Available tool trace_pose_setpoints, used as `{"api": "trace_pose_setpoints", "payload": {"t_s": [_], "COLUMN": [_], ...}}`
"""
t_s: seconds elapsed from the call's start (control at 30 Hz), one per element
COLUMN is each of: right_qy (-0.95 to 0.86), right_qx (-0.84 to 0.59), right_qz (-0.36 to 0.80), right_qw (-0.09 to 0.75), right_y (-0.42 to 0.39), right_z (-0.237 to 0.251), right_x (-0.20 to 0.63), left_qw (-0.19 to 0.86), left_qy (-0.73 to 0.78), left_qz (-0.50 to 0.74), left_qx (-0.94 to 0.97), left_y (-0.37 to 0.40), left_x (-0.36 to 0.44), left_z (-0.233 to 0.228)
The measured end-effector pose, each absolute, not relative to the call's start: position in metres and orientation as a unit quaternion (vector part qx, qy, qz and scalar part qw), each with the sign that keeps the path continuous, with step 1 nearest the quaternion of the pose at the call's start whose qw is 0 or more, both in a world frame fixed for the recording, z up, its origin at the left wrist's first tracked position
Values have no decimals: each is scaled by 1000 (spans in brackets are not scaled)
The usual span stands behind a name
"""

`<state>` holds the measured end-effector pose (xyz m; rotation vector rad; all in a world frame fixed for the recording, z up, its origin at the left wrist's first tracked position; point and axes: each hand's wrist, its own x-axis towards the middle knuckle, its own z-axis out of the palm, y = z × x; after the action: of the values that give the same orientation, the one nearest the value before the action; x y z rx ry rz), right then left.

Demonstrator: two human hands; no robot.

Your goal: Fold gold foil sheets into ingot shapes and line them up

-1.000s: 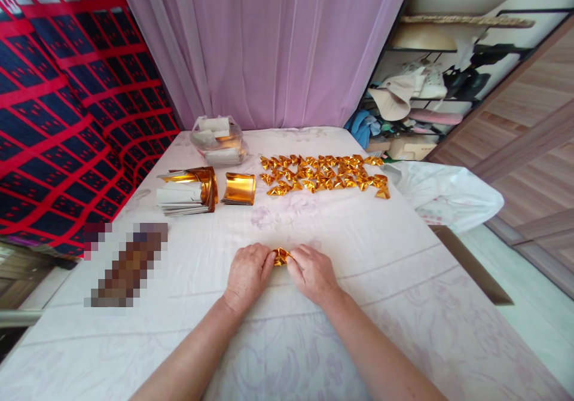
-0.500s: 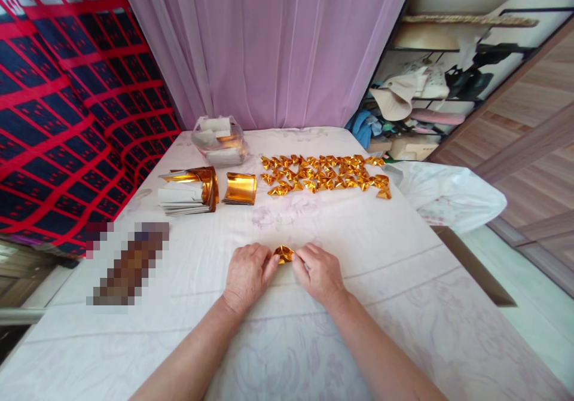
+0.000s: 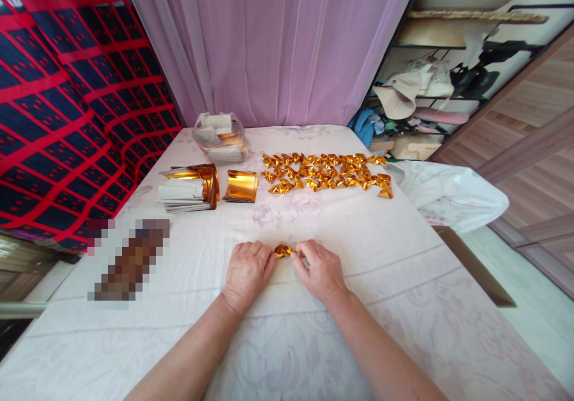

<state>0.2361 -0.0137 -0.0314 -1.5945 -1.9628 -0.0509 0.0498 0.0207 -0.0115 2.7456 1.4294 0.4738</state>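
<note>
Gold foil (image 3: 283, 250) is in both hands (image 3: 249, 268) (image 3: 320, 269), papers (image 3: 219, 124) in a bag (image 3: 239, 128).

I see the left grip (image 3: 249, 269) and right grip (image 3: 320, 269) pinching a gold foil piece (image 3: 283, 250) by its two ends, just over the cloth-covered table (image 3: 287, 353). Beyond the grips, mostly to the right, lie rows of folded gold pieces (image 3: 329, 180). Ahead of the left grip stands a small gold stack (image 3: 242, 186); further left, a larger fanned stack (image 3: 183, 190), with a clear bag (image 3: 222, 141) of papers behind. A purple curtain (image 3: 287, 48) hangs farthest from the grips.
</note>
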Motion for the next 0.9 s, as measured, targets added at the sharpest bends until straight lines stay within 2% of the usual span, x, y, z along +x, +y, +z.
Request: {"api": "trace_pose_setpoints", "payload": {"t_s": [0.6, 0.9], "right_qy": [-748, -707], "right_qx": [-593, -643], "right_qz": [-32, -57], "right_qw": [296, 289], "right_y": [-17, -9], "right_z": [-27, -27], "right_x": [232, 249], "left_qw": [-24, 52], "left_qy": [473, 477], "left_qz": [148, 187], "left_qx": [868, 857], "left_y": [23, 26], "left_x": [49, 44], "left_z": [-15, -18]}}
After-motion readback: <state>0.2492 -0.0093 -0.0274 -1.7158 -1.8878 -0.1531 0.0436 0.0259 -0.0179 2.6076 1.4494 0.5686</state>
